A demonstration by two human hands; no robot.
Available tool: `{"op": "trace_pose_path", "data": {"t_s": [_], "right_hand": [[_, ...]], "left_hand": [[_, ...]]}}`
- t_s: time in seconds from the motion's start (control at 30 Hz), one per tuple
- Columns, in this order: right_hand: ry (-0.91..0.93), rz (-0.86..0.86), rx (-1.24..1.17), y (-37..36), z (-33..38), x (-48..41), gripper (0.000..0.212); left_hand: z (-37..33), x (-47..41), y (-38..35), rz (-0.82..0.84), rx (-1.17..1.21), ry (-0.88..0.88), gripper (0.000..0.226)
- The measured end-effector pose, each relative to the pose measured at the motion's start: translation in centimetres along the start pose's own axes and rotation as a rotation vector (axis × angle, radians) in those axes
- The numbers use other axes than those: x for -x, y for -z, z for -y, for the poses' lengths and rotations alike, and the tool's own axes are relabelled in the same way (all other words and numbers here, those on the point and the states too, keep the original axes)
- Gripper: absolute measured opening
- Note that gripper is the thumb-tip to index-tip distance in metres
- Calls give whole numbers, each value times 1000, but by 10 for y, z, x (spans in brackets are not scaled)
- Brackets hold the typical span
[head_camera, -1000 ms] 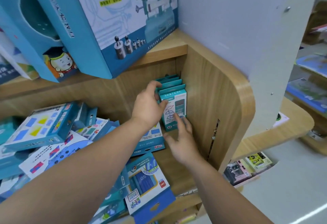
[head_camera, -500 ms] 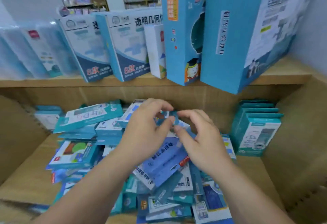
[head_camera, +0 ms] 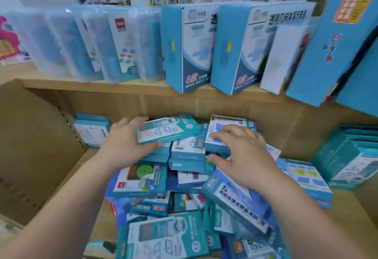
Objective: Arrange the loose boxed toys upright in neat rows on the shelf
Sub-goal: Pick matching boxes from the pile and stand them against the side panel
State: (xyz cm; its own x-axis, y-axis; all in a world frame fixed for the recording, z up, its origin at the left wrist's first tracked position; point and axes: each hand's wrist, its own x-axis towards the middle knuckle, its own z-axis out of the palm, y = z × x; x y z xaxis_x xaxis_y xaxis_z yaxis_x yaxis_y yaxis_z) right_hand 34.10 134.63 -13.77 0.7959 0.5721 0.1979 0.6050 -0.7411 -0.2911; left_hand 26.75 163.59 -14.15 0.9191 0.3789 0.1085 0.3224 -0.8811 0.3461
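head view, single frame, some motion blur.

lower shelf [head_camera: 67, 168] carries a loose heap of boxed toys [head_camera: 184, 176], lying flat and overlapping, filling the middle of the shelf from the back wall to the front edge. two small upright groups stand at the ends: one row at the far right [head_camera: 347, 156] against the side wall, one smaller group at the back left [head_camera: 92, 129]. upper shelf [head_camera: 102, 86] above holds large blue boxes and clear cases, not part of the job.

left hand [head_camera: 122, 146]: fingers clamped on a teal box with shape outlines [head_camera: 167, 128] at the top of the heap, thumb under its near edge, the other fingers curled over its far left end. the box looks slightly raised off the heap, but blur leaves that unsure.

right hand [head_camera: 243, 154]: fingers spread apart, palm down, resting on a white-faced box [head_camera: 227, 129] and the boxes beside it. i cannot tell whether it grips anything; it reads as pressing or steadying.

judgement on step: picking the next box off the heap; most of the task remains.

to do it well: take top boxes only, so lower ones do not slide off the front edge. keep the right hand holding the heap down as the left lifts. turn the box onto its end with the face outward, then set it flush against an existing row so it does not tip.
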Motion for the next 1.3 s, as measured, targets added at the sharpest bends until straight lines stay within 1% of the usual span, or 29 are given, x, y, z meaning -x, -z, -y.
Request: {"op": "trace_pose_path", "data": {"t_s": [0.07, 0.1, 0.2, 0.27, 0.33, 0.43, 0.53, 0.6, 0.67, 0.73, 0.8, 0.87, 0.93, 1.0, 1.1, 1.13, 1.2, 1.3], "right_hand": [[-29, -39, -31, -2, 3, 1, 48], [-40, -62, -30, -4, 4, 1, 45], [-57, -145, 12, -12, 15, -2, 50], [-8, -185, 10, -15, 27, -5, 54], [46, -183, -25, -16, 41, -9, 61], [100, -113, -66, -10, 60, -13, 84], [154, 6, -76, -2, 77, -15, 109], [161, 106, -67, 2, 90, -14, 117], [156, 199, -68, 1, 102, -9, 117], [147, 243, -92, -3, 109, -3, 112], [112, 242, -124, -6, 112, 6, 97], [51, 203, -148, -12, 112, 21, 80], [-21, 160, -192, -19, 108, 39, 74], [-74, 142, -234, -30, 102, 59, 77], [-108, 149, -247, -43, 92, 86, 91], [-118, 161, -268, -46, 89, 95, 94], [-127, 177, -325, -53, 83, 112, 94], [-114, 197, -342, -62, 74, 136, 97]], "left_hand": [[8, -4, -4, 67, 35, -21, 88], [12, -4, -6, 59, 46, -37, 87], [21, -6, -9, -39, 58, -97, 89], [26, -4, -7, -91, 65, -141, 92], [32, 0, 1, -151, 74, -223, 95], [44, 12, 21, -168, 104, -369, 99], [55, 28, 41, -100, 124, -544, 102], [60, 36, 50, -58, 144, -622, 102], [62, 42, 53, -16, 155, -665, 103], [62, 47, 53, -1, 167, -688, 105], [60, 53, 49, -19, 167, -696, 107], [54, 62, 42, -61, 185, -649, 108], [48, 76, 32, -108, 243, -529, 106], [45, 95, 16, -180, 305, -380, 96], [46, 127, -19, -287, 381, -84, 68], [47, 139, -32, -297, 385, 19, 59], [47, 163, -57, -255, 390, 219, 48], [44, 198, -91, -168, 448, 475, 45]]}}
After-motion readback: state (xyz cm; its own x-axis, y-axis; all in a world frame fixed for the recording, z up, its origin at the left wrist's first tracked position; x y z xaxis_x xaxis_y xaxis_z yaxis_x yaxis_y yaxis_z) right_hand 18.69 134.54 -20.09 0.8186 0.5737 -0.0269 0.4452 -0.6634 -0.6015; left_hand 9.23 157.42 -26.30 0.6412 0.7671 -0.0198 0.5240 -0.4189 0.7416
